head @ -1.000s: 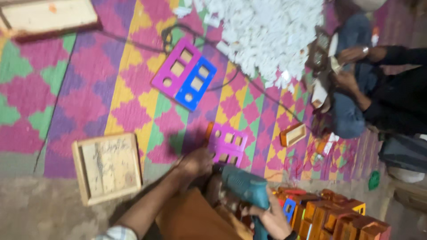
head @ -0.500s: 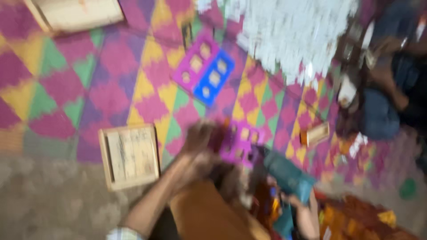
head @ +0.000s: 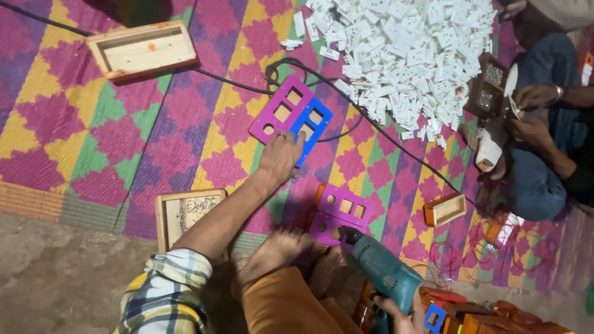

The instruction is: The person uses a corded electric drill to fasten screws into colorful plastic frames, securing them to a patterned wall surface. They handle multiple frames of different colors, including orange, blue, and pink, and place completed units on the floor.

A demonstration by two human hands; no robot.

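Down on the patterned floor mat (head: 80,124), the person's left hand (head: 279,158) is lying flat, fingers spread and gripping nothing, on the near edge of a purple plate (head: 279,111) and a blue plate (head: 314,124) with cut-out holes. Their right hand (head: 402,315) is clenching the handle of a teal power drill (head: 383,272), whose tip is touching another purple plate (head: 340,213) near the mat's near edge. A co-worker's hands (head: 532,111) are working beside a heap of white plastic parts (head: 402,49).

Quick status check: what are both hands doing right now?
Left hand flat on the blue plate beside the pink one. Right hand grips the teal drill. Black cable runs close by.
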